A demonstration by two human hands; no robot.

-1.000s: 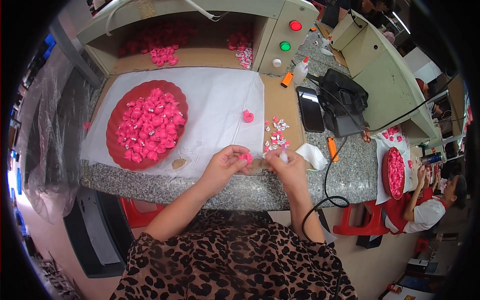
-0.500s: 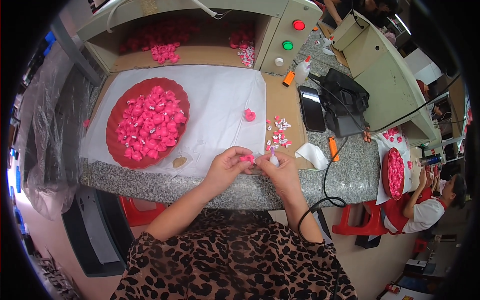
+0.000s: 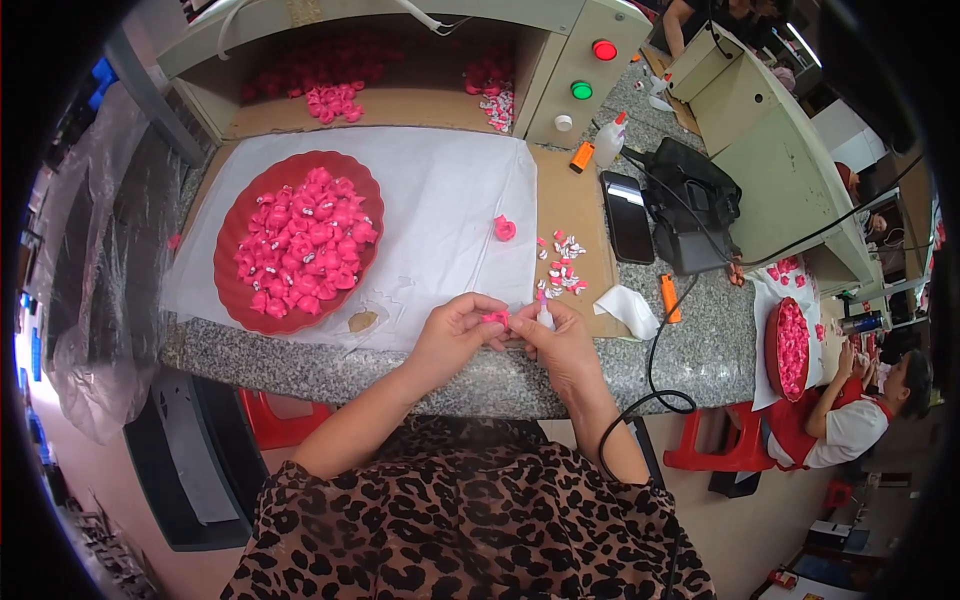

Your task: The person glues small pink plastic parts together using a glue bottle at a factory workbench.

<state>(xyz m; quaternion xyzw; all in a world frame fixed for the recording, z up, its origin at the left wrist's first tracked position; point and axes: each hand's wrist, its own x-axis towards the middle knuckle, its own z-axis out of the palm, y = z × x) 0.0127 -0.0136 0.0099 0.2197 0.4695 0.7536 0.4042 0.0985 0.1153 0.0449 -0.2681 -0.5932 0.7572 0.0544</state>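
Over the near edge of the worktable, my left hand [image 3: 455, 335] pinches a small pink moulded piece [image 3: 494, 317] between thumb and fingers. Close beside it, my right hand [image 3: 562, 348] is closed around a small white bottle with a purple tip [image 3: 545, 314], its tip pointing up and away. The right thumb and forefinger meet at the pink piece; whether they grip a tiny part there is hidden. One loose pink piece [image 3: 504, 229] lies on the white sheet [image 3: 440, 190] beyond my hands. Small pink-and-white bits [image 3: 566, 264] are scattered on the cardboard to its right.
A red scalloped bowl [image 3: 228, 270] heaped with pink pieces stands at left. A machine housing [image 3: 545, 95] holds more behind. At right lie a white cloth [image 3: 628, 312], orange lighter-like item [image 3: 670, 298], phone [image 3: 627, 217], black bag [image 3: 690, 200] and cable. A co-worker [image 3: 850, 420] sits far right.
The view has shifted slightly. Both hands stay together at the pink piece, with only small finger movement, and the bottle has tilted a little in my right hand.
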